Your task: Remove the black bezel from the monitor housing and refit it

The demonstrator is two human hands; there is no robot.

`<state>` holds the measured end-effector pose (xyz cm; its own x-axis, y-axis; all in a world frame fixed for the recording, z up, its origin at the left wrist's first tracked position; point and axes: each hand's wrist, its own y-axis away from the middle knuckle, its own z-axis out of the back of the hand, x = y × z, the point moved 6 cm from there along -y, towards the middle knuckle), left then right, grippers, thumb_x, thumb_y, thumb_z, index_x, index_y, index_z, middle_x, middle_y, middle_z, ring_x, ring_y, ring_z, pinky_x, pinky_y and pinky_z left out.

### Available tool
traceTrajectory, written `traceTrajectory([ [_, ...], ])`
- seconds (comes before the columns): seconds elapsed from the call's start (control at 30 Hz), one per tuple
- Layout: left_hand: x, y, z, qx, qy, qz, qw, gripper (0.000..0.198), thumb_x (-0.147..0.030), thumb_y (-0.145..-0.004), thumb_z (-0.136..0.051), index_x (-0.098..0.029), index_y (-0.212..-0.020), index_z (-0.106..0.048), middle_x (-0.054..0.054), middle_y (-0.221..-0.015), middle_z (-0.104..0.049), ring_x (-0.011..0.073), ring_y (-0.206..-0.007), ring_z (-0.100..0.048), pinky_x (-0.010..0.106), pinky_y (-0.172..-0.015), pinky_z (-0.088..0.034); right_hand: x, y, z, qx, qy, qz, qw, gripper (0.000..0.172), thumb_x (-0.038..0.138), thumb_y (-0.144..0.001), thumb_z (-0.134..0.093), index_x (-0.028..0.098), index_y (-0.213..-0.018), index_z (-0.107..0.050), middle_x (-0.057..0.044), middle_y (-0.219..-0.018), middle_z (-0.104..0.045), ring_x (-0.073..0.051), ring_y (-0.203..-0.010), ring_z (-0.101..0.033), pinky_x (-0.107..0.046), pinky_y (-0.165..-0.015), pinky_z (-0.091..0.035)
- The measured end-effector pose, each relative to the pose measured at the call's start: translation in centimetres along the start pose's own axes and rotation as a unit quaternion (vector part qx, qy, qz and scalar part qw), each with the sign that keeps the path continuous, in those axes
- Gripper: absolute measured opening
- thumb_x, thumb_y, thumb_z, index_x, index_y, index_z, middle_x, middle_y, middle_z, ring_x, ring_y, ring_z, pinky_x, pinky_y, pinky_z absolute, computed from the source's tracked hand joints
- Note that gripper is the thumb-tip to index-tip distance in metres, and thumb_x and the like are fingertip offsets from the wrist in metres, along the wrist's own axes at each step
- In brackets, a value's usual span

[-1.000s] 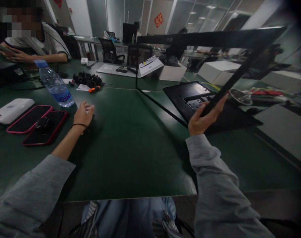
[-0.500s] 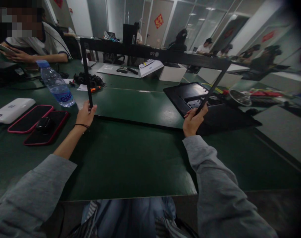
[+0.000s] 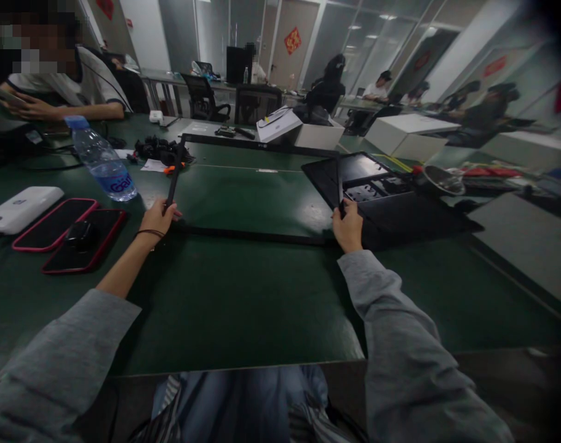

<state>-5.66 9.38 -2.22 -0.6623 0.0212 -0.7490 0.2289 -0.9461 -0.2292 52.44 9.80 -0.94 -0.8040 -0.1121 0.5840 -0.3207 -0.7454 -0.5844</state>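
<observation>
I've L hand (image 3: 159,219) clamped on frame (image 3: 257,235), L side; R hand (image 3: 348,227) clamped on R side, nr blk panel (image 3: 414,218). Btl (image 3: 106,163) nr L hand.

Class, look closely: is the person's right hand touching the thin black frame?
Touching. The head view shows the right hand gripping the black frame by its right side, thumb and fingers against it.

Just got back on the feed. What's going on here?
A person grips a thin black frame by its two sides, left hand on one, right hand on the other. It's at the green table; whether it touches is hard to tell. A black panel lies to the right, a water bottle is on the left.
</observation>
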Motion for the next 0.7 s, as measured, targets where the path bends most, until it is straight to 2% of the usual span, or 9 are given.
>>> traceTrajectory([
  [0.07, 0.2, -0.1, -0.1, 0.004, 0.014, 0.005, 1.0, 0.024, -0.04, -0.092, -0.054, -0.021, -0.108, -0.057, 0.006, -0.093, -0.079, 0.0206, -0.079, -0.075, 0.037, -0.088, -0.056, 0.1, 0.1, 0.1, 0.005, 0.0, -0.003, 1.0, 0.046, 0.036, -0.091, -0.052, 0.014, -0.131, -0.055, -0.018, -0.107, -0.074, -0.033, -0.103, -0.072, -0.055, -0.101, -0.052],
  [0.13, 0.2, -0.3, -0.1, -0.001, 0.05, 0.004, 0.999, 0.025, -0.039, -0.091, -0.056, -0.021, -0.109, -0.056, 0.006, -0.093, -0.078, 0.02, -0.078, -0.075, 0.038, -0.086, -0.057, 0.6, 0.2, 0.7, -0.017, -0.003, 0.002, 1.0, 0.047, 0.038, -0.093, -0.05, 0.015, -0.134, -0.053, -0.018, -0.109, -0.074, -0.033, -0.105, -0.071, -0.056, -0.101, -0.051],
  [0.23, -0.4, -0.2, 0.4, -0.034, 0.104, -0.016, 0.994, 0.03, -0.038, -0.087, -0.062, -0.021, -0.111, -0.055, 0.007, -0.095, -0.077, 0.0197, -0.079, -0.075, 0.038, -0.084, -0.059, 1.9, 0.5, 1.9, -0.069, -0.02, 0.021, 0.997, 0.048, 0.04, -0.098, -0.042, 0.016, -0.14, -0.048, -0.017, -0.111, -0.072, -0.031, -0.104, -0.071, -0.056, -0.101, -0.051],
  [0.3, -1.0, 0.0, 0.9, -0.06, 0.12, -0.033, 0.99, 0.031, -0.038, -0.086, -0.065, -0.022, -0.111, -0.054, 0.007, -0.097, -0.076, 0.0202, -0.081, -0.076, 0.038, -0.085, -0.06, 2.7, 0.7, 2.5, -0.085, -0.036, 0.027, 0.995, 0.049, 0.041, -0.101, -0.037, 0.017, -0.142, -0.045, -0.016, -0.108, -0.072, -0.029, -0.096, -0.072, -0.055, -0.098, -0.053],
  [0.43, -1.7, 0.4, 1.2, -0.072, 0.157, -0.046, 0.984, 0.029, -0.036, -0.086, -0.067, -0.023, -0.107, -0.051, 0.007, -0.099, -0.076, 0.0211, -0.083, -0.076, 0.039, -0.086, -0.06, 3.2, 0.8, 2.7, -0.083, -0.054, 0.025, 0.995, 0.049, 0.044, -0.103, -0.032, 0.018, -0.144, -0.042, -0.013, -0.101, -0.07, -0.026, -0.083, -0.07, -0.051, -0.091, -0.055],
  [0.57, -1.7, 0.4, 1.0, -0.066, 0.177, -0.048, 0.981, 0.026, -0.029, -0.087, -0.069, -0.023, -0.102, -0.048, 0.007, -0.099, -0.075, 0.0194, -0.088, -0.076, 0.038, -0.091, -0.06, 2.8, 0.7, 2.3, -0.074, -0.06, 0.026, 0.995, 0.053, 0.047, -0.104, -0.032, 0.017, -0.146, -0.04, -0.014, -0.1, -0.069, -0.027, -0.084, -0.07, -0.05, -0.089, -0.056],
  [0.7, -1.5, 0.2, 0.9, -0.062, 0.152, -0.059, 0.985, 0.024, -0.025, -0.092, -0.066, -0.019, -0.107, -0.047, 0.011, -0.104, -0.075, 0.0169, -0.09, -0.075, 0.035, -0.092, -0.058, 1.8, 0.6, 1.5, -0.061, -0.056, 0.023, 0.996, 0.054, 0.046, -0.102, -0.035, 0.017, -0.147, -0.039, -0.013, -0.1, -0.07, -0.027, -0.088, -0.071, -0.052, -0.093, -0.056],
])
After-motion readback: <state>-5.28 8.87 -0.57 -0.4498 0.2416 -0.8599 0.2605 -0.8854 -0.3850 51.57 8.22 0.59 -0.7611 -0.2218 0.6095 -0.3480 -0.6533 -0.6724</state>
